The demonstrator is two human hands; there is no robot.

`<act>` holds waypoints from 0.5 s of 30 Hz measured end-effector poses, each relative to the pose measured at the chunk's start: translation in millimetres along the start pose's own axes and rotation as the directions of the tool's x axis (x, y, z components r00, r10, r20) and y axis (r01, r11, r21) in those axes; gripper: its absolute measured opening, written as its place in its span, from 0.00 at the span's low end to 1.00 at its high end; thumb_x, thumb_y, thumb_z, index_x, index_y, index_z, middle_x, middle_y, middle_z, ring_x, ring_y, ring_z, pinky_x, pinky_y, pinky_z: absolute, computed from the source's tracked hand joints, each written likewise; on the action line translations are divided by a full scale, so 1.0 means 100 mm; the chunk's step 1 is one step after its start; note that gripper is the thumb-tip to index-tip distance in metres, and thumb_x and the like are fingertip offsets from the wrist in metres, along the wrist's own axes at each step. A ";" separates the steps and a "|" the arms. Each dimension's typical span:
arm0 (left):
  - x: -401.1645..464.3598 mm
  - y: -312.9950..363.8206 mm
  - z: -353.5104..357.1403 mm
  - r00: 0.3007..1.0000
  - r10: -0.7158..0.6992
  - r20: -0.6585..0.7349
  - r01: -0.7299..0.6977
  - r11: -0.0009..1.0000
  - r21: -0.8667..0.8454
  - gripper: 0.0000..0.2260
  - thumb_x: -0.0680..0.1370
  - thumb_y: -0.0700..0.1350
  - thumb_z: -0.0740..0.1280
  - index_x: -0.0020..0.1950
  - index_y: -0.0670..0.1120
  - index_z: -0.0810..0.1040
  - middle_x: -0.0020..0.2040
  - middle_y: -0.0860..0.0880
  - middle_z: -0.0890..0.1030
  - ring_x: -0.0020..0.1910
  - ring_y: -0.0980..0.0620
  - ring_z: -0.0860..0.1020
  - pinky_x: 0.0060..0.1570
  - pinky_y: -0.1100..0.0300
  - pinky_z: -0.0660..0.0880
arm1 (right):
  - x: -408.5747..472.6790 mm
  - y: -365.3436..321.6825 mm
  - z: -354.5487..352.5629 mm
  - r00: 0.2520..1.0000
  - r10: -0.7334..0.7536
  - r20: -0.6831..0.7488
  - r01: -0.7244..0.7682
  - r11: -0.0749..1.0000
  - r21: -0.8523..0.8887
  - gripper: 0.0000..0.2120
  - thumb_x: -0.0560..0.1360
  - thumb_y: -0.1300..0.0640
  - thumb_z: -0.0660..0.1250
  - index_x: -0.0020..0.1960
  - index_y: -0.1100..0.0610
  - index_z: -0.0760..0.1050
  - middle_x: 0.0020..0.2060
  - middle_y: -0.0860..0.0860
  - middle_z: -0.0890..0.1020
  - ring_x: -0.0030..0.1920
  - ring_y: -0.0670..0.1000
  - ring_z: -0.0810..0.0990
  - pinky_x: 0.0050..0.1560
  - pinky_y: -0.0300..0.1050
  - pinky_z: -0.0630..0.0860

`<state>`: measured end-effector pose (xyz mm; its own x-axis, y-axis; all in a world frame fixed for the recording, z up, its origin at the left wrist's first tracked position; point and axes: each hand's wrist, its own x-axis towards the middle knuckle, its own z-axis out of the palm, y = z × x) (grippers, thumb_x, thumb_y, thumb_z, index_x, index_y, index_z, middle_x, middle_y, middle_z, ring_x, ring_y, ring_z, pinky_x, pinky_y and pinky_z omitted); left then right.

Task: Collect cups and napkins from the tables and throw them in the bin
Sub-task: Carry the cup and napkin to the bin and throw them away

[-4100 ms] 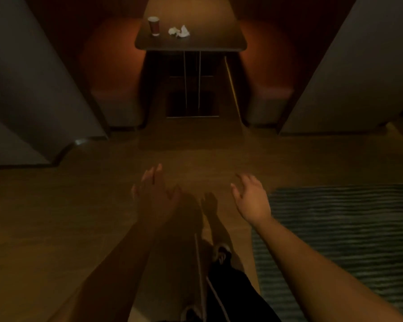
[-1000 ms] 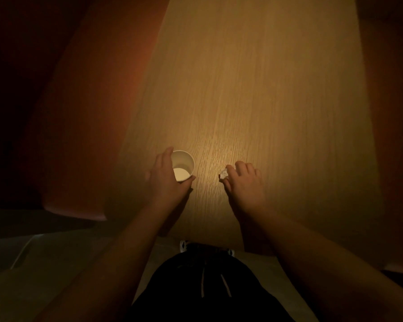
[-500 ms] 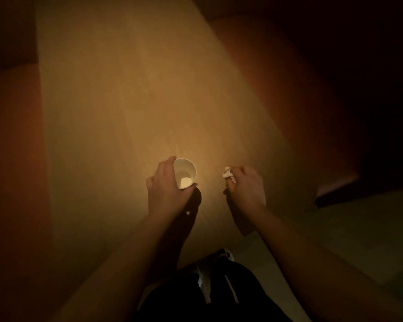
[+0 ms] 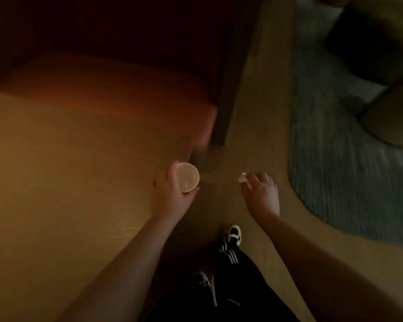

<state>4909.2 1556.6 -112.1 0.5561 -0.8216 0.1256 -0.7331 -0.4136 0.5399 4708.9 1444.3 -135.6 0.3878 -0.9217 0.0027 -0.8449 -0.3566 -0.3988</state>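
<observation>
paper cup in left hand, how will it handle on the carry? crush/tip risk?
Likely light: the left hand holds the cup from one side only. Thin paper wall probably dents if squeezed. It is upright with its mouth open, so any dregs could spill if tilted; contents unclear.

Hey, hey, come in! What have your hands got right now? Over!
Left hand gripping the paper cup, upright. Right hand pinching the crumpled napkin. Both carried beside the table, above the floor. No bin in sight.

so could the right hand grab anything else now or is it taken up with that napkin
Probably not easily. The right hand is closed around the crumpled napkin, pinched at its fingertips, and the left hand is wrapped around the cup. Both look occupied, and no bin is in view.
</observation>
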 end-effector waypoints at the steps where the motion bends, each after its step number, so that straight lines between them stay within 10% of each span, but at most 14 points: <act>1: 0.01 0.15 0.10 0.998 0.055 0.035 -0.055 0.998 -0.015 0.38 0.66 0.55 0.76 0.70 0.43 0.66 0.64 0.44 0.73 0.59 0.42 0.73 0.54 0.49 0.66 | -0.10 0.17 -0.08 0.998 0.054 -0.026 -0.054 0.999 -0.002 0.13 0.77 0.50 0.61 0.59 0.54 0.75 0.53 0.55 0.76 0.55 0.56 0.74 0.55 0.51 0.68; 15: -0.67 2.93 1.79 0.657 0.665 0.354 -0.622 0.744 -0.245 0.39 0.65 0.57 0.76 0.70 0.45 0.66 0.64 0.44 0.72 0.60 0.44 0.72 0.54 0.49 0.66 | -1.77 2.52 -1.25 0.654 0.683 -0.326 -0.680 0.719 0.143 0.15 0.78 0.49 0.59 0.61 0.54 0.75 0.54 0.53 0.76 0.56 0.53 0.73 0.55 0.47 0.67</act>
<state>4587.1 1420.0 -111.2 -0.2608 -0.9541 0.1473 -0.7953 0.2988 0.5274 4381.7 1498.8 -122.2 -0.4436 -0.8958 0.0284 -0.8188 0.3922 -0.4193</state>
